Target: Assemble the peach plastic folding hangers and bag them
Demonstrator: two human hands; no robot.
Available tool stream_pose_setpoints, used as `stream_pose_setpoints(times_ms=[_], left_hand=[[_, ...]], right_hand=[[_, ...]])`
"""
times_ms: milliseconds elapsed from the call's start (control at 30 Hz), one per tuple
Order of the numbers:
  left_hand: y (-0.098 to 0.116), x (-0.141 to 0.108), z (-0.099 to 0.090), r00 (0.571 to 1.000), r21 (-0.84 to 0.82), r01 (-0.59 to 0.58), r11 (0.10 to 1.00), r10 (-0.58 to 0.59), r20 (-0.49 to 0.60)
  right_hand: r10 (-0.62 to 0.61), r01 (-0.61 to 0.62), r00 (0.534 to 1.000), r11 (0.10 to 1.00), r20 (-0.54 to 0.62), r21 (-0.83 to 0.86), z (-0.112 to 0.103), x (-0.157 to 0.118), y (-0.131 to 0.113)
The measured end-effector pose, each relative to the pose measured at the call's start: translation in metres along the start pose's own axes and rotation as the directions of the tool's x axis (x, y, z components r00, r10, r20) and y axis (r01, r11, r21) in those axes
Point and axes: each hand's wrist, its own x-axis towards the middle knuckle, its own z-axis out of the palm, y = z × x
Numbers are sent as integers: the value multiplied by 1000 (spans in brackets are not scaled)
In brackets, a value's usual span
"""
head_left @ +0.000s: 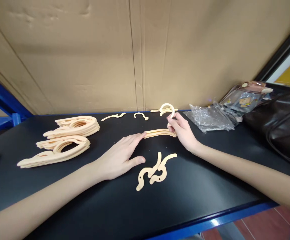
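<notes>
My right hand (181,130) pinches a pale hook-shaped piece (172,110), its curve upright above the fingers. Just below that hand lies a long, slightly curved pale piece (160,133). My left hand (121,155) is flat on the black table, palm down, thumb apart, with its fingertips at the left end of the long piece. Nearer to me, two S-shaped pale pieces (142,176) (160,175) lie side by side.
Two stacks of pale curved pieces (76,126) (60,150) stand at the left. Loose pieces (115,116) (141,116) lie along the back edge. Clear plastic bags (212,118) and a dark leather bag (282,116) are at the right. Cardboard (85,66) rises behind the table (105,206).
</notes>
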Motion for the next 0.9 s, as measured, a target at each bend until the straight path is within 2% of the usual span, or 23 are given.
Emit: stream_pose_setpoints(times_ms=[100,200,300,500,733,800,900], left_hand=[[4,1,0,994,62,73,995,-68,-82],[3,3,1,987,122,80,989,-62,-149],[2,4,1,986,143,62,988,-39,-159],[4,5,-2,977,102,89,991,-66,-204],[4,4,-1,962,249,233,940,-185,-200],[2,4,0,964,229,222,948,-178,-198],[0,3,1,985,173,78,982,-50,-163]], right_hand=[[19,-19,1000,1000,-13,21,-1,3,3],[24,-25,999,1000,44,18,1,2,2],[18,-18,996,1000,86,5,2,0,0],[27,-20,984,999,175,-40,1,-1,-1],[26,-13,977,998,212,-61,2,-2,-3],[31,-17,977,998,213,-67,2,-2,-3],[40,-23,976,996,215,-82,2,-3,-4]])
